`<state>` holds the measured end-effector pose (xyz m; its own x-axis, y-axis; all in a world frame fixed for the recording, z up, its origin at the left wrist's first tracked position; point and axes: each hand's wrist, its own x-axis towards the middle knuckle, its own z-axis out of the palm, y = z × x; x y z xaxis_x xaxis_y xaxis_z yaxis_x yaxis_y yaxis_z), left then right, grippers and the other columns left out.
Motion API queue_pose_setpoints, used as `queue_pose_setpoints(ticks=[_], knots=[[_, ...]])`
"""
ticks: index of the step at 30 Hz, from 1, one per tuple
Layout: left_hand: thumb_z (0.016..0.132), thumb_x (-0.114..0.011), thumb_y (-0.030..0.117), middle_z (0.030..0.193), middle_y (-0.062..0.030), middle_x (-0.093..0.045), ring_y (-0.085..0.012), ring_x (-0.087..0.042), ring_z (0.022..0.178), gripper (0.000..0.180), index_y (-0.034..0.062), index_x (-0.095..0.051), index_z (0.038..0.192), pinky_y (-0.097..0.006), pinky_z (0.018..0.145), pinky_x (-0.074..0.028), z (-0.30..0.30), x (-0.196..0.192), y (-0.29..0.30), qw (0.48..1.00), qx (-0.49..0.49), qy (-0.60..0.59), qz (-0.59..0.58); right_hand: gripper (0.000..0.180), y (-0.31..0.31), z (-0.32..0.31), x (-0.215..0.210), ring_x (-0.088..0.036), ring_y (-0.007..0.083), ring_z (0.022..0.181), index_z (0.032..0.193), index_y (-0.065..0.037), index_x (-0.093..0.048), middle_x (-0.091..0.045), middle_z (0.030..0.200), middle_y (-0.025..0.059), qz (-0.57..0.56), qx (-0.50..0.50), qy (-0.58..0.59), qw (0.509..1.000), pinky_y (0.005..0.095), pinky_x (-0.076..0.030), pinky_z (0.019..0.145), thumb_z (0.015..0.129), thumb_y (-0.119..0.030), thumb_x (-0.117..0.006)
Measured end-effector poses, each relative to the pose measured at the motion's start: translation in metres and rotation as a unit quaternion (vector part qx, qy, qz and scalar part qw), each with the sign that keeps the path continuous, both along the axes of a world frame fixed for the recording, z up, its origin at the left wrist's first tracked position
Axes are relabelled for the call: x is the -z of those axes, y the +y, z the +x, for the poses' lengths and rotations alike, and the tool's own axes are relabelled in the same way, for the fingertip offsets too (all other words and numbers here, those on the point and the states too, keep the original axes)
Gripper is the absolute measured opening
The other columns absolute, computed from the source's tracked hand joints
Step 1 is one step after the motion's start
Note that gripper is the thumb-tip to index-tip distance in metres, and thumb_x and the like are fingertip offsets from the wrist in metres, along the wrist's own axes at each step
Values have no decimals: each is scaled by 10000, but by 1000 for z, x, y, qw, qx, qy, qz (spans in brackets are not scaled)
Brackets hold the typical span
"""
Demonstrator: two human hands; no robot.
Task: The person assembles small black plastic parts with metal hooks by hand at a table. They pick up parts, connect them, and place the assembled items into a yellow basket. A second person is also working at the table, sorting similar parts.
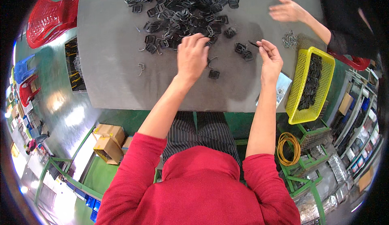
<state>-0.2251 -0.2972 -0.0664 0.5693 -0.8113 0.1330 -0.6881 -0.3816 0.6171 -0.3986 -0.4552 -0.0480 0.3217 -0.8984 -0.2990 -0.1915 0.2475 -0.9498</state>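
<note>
Here the left hand [191,57] curls its fingers down onto the near edge of the pile of black buckles [182,6], while the right hand [270,57] pinches one small black clip [254,44]. Loose buckles [213,74] lie between them. At three o'clock a yellow basket [302,83] holds finished pieces. At one o'clock, a co-worker's hand [287,11] hovers over the grey bench [109,63]. The floor [52,99] is green.

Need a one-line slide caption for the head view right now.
Left hand reaches into black metal buckles on grey table; right hand pinches one piece.
</note>
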Motion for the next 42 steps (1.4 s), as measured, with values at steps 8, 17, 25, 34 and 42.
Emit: queue_pose_setpoints(ticks=[8, 17, 25, 34, 42], knots=[[749, -655, 140, 1098, -56, -509, -243, -483, 1030, 364, 96, -570, 1100, -361, 863, -436, -14, 33, -78, 984, 125, -124, 8, 407, 15, -20, 13, -580, 300, 970, 1095, -103, -564, -544, 1086, 114, -202, -89, 425, 878, 395, -486, 809, 720, -110, -722], [858, -590, 128, 857, -86, -637, -242, -609, 779, 148, 73, -659, 977, -313, 707, -487, 27, 18, -68, 988, 138, 69, -8, 254, 23, -2, 39, -636, 189, 763, 947, -50, -645, -672, 808, 84, -14, -95, 188, 977, 301, -492, 688, 717, -115, -732], [912, -571, 267, 856, 34, -635, -45, -552, 735, 247, 83, -686, 1029, -220, 638, -431, 54, -10, -52, 815, 51, 571, 87, 274, -27, 25, 23, -540, 70, 675, 991, -44, -632, -617, 798, -7, 282, -67, -120, 950, 209, -437, 608, 804, -234, -698], [750, -693, 205, 1176, -141, -464, -358, -447, 1061, 541, 119, -486, 1242, -414, 872, -435, 26, 24, -70, 995, 23, -49, 87, 316, -28, 93, 50, -624, 327, 924, 943, -76, -653, -662, 960, 135, -209, -220, 364, 881, 426, -486, 800, 735, -311, -680], [859, -626, 204, 882, -103, -680, -146, -640, 757, 228, 6, -642, 971, -274, 694, -482, 8, 4, -72, 848, -9, 528, 46, 143, -36, -28, 35, -525, 64, 572, 891, -69, -614, -598, 725, 3, 223, -62, -60, 971, 178, -342, 440, 823, -180, -672]])
